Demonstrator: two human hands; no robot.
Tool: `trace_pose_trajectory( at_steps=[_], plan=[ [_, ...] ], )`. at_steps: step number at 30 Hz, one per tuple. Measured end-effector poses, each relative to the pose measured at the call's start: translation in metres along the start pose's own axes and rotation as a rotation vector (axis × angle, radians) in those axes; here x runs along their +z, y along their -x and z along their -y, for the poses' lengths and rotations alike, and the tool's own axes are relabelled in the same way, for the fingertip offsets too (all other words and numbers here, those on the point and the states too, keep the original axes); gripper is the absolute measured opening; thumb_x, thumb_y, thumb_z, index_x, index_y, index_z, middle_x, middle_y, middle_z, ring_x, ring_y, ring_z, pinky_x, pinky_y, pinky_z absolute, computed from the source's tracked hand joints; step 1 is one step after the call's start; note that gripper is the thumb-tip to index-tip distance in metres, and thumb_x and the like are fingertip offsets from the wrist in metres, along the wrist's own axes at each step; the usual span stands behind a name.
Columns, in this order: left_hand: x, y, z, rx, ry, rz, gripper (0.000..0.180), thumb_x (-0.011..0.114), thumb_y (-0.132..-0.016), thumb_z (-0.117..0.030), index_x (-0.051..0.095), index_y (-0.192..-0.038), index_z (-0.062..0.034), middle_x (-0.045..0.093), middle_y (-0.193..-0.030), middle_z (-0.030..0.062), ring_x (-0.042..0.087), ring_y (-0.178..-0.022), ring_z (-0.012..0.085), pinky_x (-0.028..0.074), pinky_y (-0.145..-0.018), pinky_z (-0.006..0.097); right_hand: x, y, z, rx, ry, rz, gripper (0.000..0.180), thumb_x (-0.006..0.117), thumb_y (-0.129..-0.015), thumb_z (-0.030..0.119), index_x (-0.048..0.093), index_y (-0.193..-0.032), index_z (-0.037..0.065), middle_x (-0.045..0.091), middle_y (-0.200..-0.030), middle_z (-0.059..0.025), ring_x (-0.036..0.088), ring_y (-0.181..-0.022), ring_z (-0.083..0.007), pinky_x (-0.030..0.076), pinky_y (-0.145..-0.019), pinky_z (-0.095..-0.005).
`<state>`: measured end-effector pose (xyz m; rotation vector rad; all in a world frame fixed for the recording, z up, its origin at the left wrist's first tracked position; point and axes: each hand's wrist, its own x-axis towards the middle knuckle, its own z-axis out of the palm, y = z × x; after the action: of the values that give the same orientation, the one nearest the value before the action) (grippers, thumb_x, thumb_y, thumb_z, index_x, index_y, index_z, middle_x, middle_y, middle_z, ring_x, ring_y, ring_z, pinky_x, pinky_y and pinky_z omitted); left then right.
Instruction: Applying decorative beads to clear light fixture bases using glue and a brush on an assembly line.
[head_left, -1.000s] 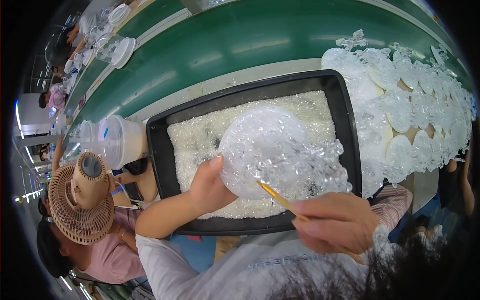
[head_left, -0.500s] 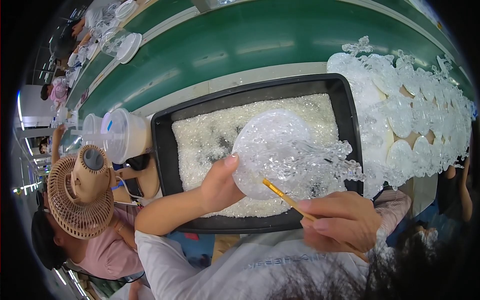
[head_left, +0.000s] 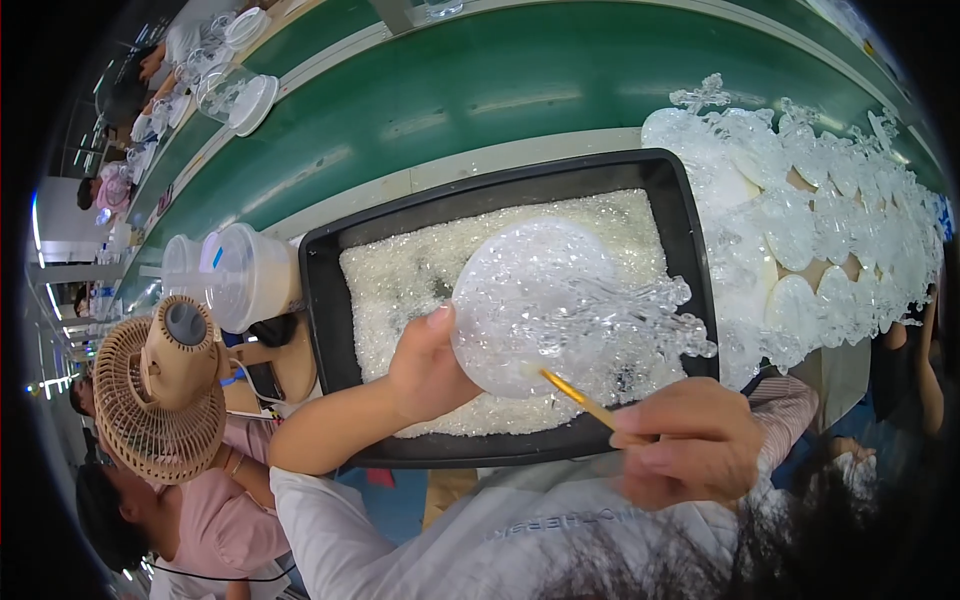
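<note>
My left hand (head_left: 430,365) grips the left edge of a round white disc (head_left: 500,290), thumb on its upper face. Clear, glassy branching pieces (head_left: 630,310) stand out from the disc toward the right. In my right hand (head_left: 690,440) is a thin paintbrush (head_left: 580,395) with a yellowish handle, held between thumb and fingers. The brush tip meets the lower part of the disc's face. Below the disc lies a black tray (head_left: 330,300) spread with sparkling pale granules (head_left: 390,270), with darker thin patches among them.
At the right sit many similar clear pieces on white discs (head_left: 800,300). Clear plastic tubs (head_left: 245,275) and a beige fan (head_left: 165,390) stand left of the tray. Beyond it runs a green conveyor belt (head_left: 480,100). A person in pink (head_left: 215,530) sits at the left.
The disc has shifted slightly left with my left hand. The brush tip has moved a little right and down along the disc's lower face.
</note>
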<state>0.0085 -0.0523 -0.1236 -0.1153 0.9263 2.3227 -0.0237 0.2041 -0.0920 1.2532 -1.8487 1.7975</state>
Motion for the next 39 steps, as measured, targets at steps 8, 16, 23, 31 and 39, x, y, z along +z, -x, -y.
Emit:
trace_pose_trajectory(
  at_steps=[8, 16, 23, 31, 39],
  plan=[
    [-0.015, -0.001, 0.007, 0.144, 0.219, 0.189, 0.083, 0.041, -0.091, -0.059, 0.031, -0.15, -0.0016, 0.037, -0.153, 0.015, 0.036, -0.14, 0.031, 0.023, -0.118, 0.045, -0.005, -0.005, -0.001, -0.055, 0.099, 0.046, 0.012, 0.069, -0.075, 0.002, 0.063, -0.085, 0.002, 0.068, -0.075, -0.0167, 0.067, -0.057, -0.0221, 0.053, -0.048, -0.0304],
    [-0.002, 0.005, -0.006, 0.031, -0.056, -0.038, 0.09, 0.04, -0.087, -0.068, 0.027, -0.154, -0.0088, 0.03, -0.158, 0.0106, 0.028, -0.145, 0.03, 0.019, -0.119, 0.047, -0.002, -0.001, -0.002, -0.092, 0.056, -0.036, 0.032, 0.077, -0.074, 0.003, 0.061, -0.101, -0.001, 0.07, -0.088, -0.0195, 0.069, -0.061, -0.025, 0.054, -0.05, -0.0306],
    [0.007, 0.003, -0.005, 0.025, -0.102, -0.057, 0.088, 0.048, -0.088, -0.064, 0.031, -0.15, -0.0046, 0.039, -0.152, 0.0126, 0.038, -0.139, 0.03, 0.027, -0.115, 0.046, 0.011, -0.009, -0.002, -0.028, 0.09, 0.095, 0.021, 0.077, -0.069, -0.004, 0.067, -0.086, 0.001, 0.071, -0.089, -0.0234, 0.069, -0.059, -0.0236, 0.053, -0.047, -0.0272],
    [0.005, 0.002, -0.003, -0.019, -0.044, -0.109, 0.09, 0.052, -0.085, -0.065, 0.033, -0.149, -0.0052, 0.041, -0.15, 0.0119, 0.038, -0.138, 0.03, 0.027, -0.115, 0.047, 0.01, -0.006, -0.007, -0.182, 0.012, 0.035, 0.022, 0.079, -0.068, -0.001, 0.068, -0.088, 0.001, 0.071, -0.083, -0.0229, 0.068, -0.056, -0.0205, 0.051, -0.046, -0.0251],
    [-0.003, 0.006, -0.001, 0.061, 0.037, -0.05, 0.088, 0.049, -0.086, -0.062, 0.031, -0.15, -0.0037, 0.038, -0.152, 0.0142, 0.036, -0.14, 0.0312, 0.024, -0.117, 0.047, -0.005, 0.0, 0.0, -0.128, -0.016, 0.06, 0.037, 0.08, -0.069, 0.0, 0.065, -0.102, 0.001, 0.07, -0.086, -0.0224, 0.067, -0.056, -0.0212, 0.05, -0.044, -0.0269]
  ],
)
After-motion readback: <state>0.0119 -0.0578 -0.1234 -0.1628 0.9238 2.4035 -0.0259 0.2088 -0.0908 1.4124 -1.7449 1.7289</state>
